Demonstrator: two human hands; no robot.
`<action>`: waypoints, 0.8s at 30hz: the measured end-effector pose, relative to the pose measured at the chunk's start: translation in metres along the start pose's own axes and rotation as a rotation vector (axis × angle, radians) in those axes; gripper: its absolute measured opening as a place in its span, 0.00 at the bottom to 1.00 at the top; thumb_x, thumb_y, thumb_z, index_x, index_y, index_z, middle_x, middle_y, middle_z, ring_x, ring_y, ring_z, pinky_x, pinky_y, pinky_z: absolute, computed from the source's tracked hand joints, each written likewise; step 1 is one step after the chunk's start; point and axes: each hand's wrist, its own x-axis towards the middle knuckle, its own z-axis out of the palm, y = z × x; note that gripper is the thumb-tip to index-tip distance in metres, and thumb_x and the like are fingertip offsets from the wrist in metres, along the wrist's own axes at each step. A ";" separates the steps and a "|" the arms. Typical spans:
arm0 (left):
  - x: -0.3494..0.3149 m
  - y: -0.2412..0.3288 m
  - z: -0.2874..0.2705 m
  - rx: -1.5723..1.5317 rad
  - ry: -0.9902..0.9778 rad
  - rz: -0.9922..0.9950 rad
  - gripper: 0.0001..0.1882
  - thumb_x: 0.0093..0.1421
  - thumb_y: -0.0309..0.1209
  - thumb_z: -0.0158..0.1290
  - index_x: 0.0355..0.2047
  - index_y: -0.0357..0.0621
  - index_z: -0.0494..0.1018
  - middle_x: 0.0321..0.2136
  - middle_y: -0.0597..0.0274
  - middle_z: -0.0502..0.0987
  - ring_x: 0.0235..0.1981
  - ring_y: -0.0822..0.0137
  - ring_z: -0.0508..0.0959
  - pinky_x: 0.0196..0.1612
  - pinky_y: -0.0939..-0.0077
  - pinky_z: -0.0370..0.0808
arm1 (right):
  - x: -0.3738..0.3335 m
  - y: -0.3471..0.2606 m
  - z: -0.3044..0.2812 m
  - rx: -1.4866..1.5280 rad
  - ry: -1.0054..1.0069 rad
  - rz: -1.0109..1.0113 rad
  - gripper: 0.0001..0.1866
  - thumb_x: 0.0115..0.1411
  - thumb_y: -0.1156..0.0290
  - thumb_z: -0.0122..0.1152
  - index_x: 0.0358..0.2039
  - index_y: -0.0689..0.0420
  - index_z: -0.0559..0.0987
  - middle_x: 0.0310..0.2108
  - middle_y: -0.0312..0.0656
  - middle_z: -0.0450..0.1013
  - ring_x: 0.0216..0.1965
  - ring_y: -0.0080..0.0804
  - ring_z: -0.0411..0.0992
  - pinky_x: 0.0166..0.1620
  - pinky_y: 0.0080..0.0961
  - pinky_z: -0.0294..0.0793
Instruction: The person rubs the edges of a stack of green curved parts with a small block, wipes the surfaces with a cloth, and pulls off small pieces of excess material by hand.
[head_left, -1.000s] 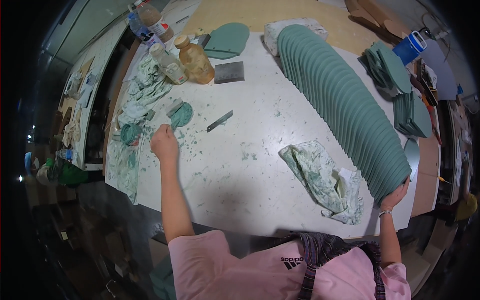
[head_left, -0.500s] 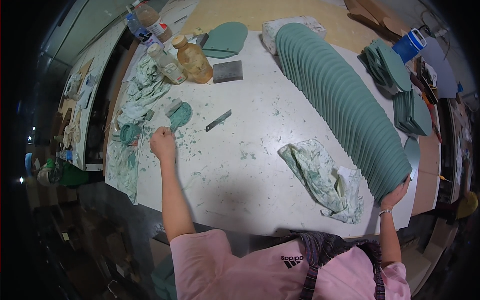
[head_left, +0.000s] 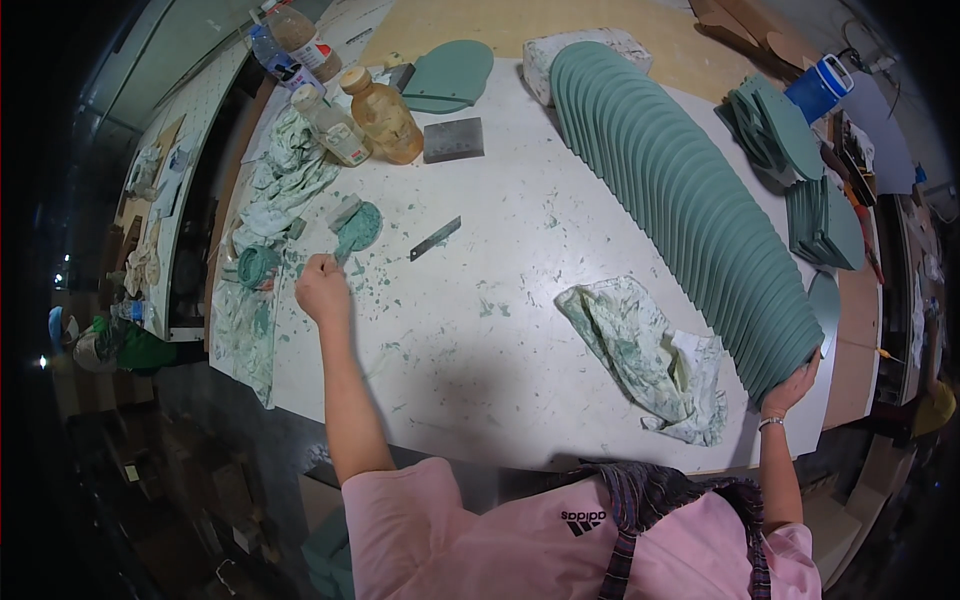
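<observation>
My left hand [head_left: 324, 290] is closed at the narrow handle end of a round paddle smeared with green putty [head_left: 361, 229], which lies on the table. A small grey block [head_left: 344, 211] sits against that paddle. To the left stands a little tub of green putty [head_left: 257, 266]. At the right, a long leaning row of thin green rounded panels [head_left: 680, 190] runs from the far side toward me. My right hand [head_left: 790, 389] is wrapped round the near end of this row, its fingers partly hidden. The far end rests on a pale block [head_left: 538, 68].
A flat metal blade [head_left: 436, 239] and a dark grey block [head_left: 453, 140] lie mid-table. Bottles [head_left: 385, 118] and crumpled rags [head_left: 290, 165] crowd the left. A stained cloth [head_left: 640, 360] lies near the row. More green panels [head_left: 825, 225] and a blue jug [head_left: 820, 88] stand right.
The view has shifted very slightly. Both hands keep about the same places, the left at the paddle and the right at the near end of the panel row.
</observation>
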 end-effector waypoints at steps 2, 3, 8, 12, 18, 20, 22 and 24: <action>0.000 0.005 -0.002 -0.068 -0.004 -0.042 0.10 0.61 0.35 0.55 0.27 0.45 0.80 0.21 0.56 0.79 0.25 0.52 0.79 0.32 0.59 0.72 | 0.001 0.001 -0.001 -0.024 -0.009 -0.016 0.30 0.63 0.68 0.37 0.63 0.71 0.64 0.64 0.56 0.63 0.66 0.49 0.59 0.69 0.38 0.52; 0.000 0.007 -0.004 0.001 0.008 -0.014 0.08 0.61 0.34 0.55 0.30 0.45 0.80 0.23 0.53 0.80 0.27 0.49 0.79 0.33 0.57 0.73 | 0.001 0.001 -0.001 -0.024 -0.009 -0.016 0.30 0.63 0.68 0.37 0.63 0.71 0.64 0.64 0.56 0.63 0.66 0.49 0.59 0.69 0.38 0.52; -0.003 -0.001 0.000 0.098 -0.016 0.077 0.07 0.60 0.33 0.54 0.33 0.46 0.81 0.25 0.50 0.80 0.29 0.47 0.80 0.34 0.55 0.73 | -0.001 0.004 -0.001 -0.012 -0.011 -0.038 0.29 0.65 0.68 0.36 0.64 0.69 0.65 0.64 0.53 0.63 0.67 0.46 0.59 0.69 0.37 0.51; -0.004 0.002 -0.001 0.084 0.032 0.040 0.08 0.61 0.34 0.54 0.30 0.46 0.81 0.23 0.53 0.80 0.28 0.49 0.79 0.33 0.57 0.73 | -0.001 0.001 -0.002 -0.008 -0.023 -0.052 0.29 0.66 0.68 0.36 0.63 0.69 0.65 0.64 0.53 0.63 0.66 0.46 0.59 0.69 0.37 0.52; 0.000 -0.007 0.003 -0.046 -0.018 -0.019 0.07 0.60 0.30 0.55 0.29 0.43 0.81 0.21 0.58 0.80 0.22 0.60 0.78 0.30 0.64 0.73 | -0.001 0.002 -0.002 -0.038 -0.009 -0.041 0.31 0.65 0.63 0.38 0.63 0.69 0.64 0.64 0.55 0.63 0.66 0.49 0.59 0.69 0.39 0.51; 0.004 -0.019 0.009 -0.181 -0.052 -0.088 0.06 0.59 0.28 0.55 0.29 0.41 0.81 0.22 0.56 0.81 0.21 0.62 0.78 0.29 0.66 0.73 | 0.000 0.002 -0.002 -0.032 -0.014 -0.044 0.31 0.65 0.63 0.38 0.63 0.70 0.64 0.64 0.55 0.63 0.66 0.49 0.59 0.69 0.39 0.51; 0.007 -0.029 0.014 -0.575 -0.076 -0.246 0.06 0.59 0.25 0.57 0.28 0.36 0.80 0.19 0.62 0.79 0.17 0.73 0.73 0.24 0.74 0.70 | 0.000 0.002 0.000 -0.023 -0.015 -0.047 0.31 0.65 0.63 0.38 0.63 0.70 0.64 0.64 0.55 0.63 0.66 0.49 0.59 0.69 0.39 0.51; 0.006 -0.035 0.017 -0.690 -0.089 -0.294 0.06 0.60 0.24 0.57 0.27 0.34 0.79 0.19 0.62 0.78 0.17 0.75 0.72 0.23 0.76 0.69 | 0.000 0.003 -0.001 -0.018 -0.013 -0.051 0.31 0.65 0.63 0.38 0.63 0.70 0.64 0.64 0.55 0.63 0.66 0.49 0.59 0.69 0.39 0.51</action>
